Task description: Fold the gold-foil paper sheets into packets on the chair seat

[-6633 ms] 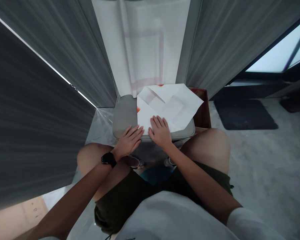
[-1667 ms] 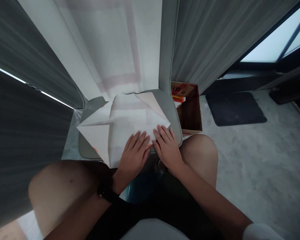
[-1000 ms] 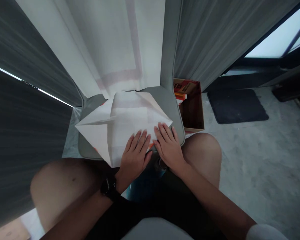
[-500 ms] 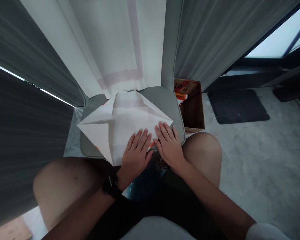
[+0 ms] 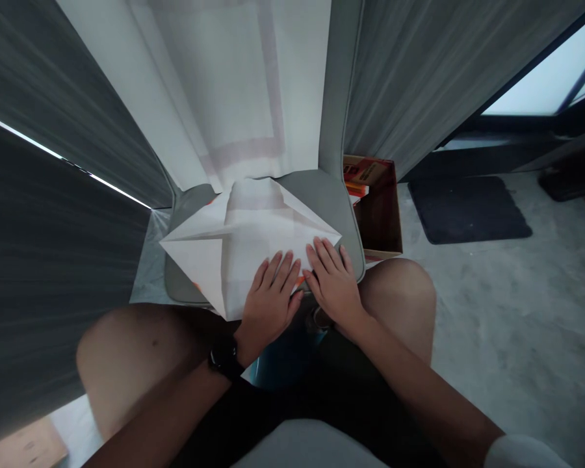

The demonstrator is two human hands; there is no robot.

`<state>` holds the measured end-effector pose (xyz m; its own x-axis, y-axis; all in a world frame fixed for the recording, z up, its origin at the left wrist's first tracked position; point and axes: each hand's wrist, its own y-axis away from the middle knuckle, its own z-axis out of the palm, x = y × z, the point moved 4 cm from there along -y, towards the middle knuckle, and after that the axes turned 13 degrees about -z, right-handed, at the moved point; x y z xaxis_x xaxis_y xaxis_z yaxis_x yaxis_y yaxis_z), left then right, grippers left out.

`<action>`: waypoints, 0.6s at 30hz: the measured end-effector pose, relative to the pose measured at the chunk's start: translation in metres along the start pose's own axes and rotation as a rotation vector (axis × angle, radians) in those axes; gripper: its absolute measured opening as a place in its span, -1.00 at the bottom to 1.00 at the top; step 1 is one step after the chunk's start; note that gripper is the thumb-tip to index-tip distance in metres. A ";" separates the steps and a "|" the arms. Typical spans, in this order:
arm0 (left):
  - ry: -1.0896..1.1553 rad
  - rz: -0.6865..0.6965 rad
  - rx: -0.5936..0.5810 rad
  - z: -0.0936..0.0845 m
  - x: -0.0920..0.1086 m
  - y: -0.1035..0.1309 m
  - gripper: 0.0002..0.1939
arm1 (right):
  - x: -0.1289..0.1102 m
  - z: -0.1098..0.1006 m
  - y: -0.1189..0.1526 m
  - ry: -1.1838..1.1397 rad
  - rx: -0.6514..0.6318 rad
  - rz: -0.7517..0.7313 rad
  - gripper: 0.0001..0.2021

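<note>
A large folded sheet of white paper lies on the grey chair seat, with pointed corners at left and right and small orange patches along its edges. My left hand rests flat on its near edge, fingers extended. Beside it, my right hand presses on the near right part, fingers also stretched out. Neither hand grips the paper. A black watch sits on my left wrist. What lies under the paper's folds is hidden.
White sheeting covers the chair's backrest. An open cardboard box with items inside stands right of the chair, and a dark mat lies on the floor beyond. Grey curtains hang behind. A blue object is between my legs.
The whole view has shifted slightly, so everything sits a little further right. Both hands stay flat on the paper, whose folds look the same.
</note>
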<state>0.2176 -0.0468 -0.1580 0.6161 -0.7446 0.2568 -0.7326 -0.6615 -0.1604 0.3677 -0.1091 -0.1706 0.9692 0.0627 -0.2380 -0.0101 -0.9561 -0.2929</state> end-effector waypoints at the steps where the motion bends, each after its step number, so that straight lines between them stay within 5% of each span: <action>1: 0.001 0.000 0.001 0.001 0.000 0.000 -0.30 | 0.000 0.000 0.000 0.002 0.007 -0.002 -0.45; 18: 0.036 0.024 0.055 -0.001 -0.002 0.000 -0.44 | 0.001 -0.001 -0.001 0.019 0.032 -0.007 -0.49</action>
<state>0.2159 -0.0449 -0.1580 0.5874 -0.7571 0.2859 -0.7292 -0.6484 -0.2189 0.3690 -0.1086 -0.1696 0.9738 0.0636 -0.2184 -0.0109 -0.9460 -0.3241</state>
